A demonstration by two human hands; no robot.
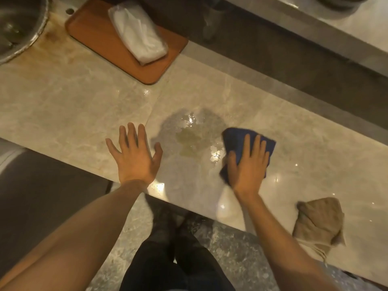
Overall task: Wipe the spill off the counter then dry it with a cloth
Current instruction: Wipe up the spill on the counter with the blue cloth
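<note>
Spill waits between two flat hands

Liquid from the spill (193,137) sits pooled on the pale marble bench (63,97), a yellowish patch at its middle and clear wet sheen around it, between the two hands. The right hand (247,164) lies flat with straight fingers pressing a folded blue cloth (237,137) onto the bench at the puddle's right edge. The left hand (134,152) is spread open, palm down on the bench just left of the wet patch, holding nothing.

To wipe well, I would keep the palm flat over the blue cloth and draw it through the pool toward the middle, gathering liquid rather than pushing it off the near edge. The left hand looks best kept clear as a brace.

A tan cloth (319,223) lies crumpled near the bench's front edge, well to the right; it is probably for drying.
</note>
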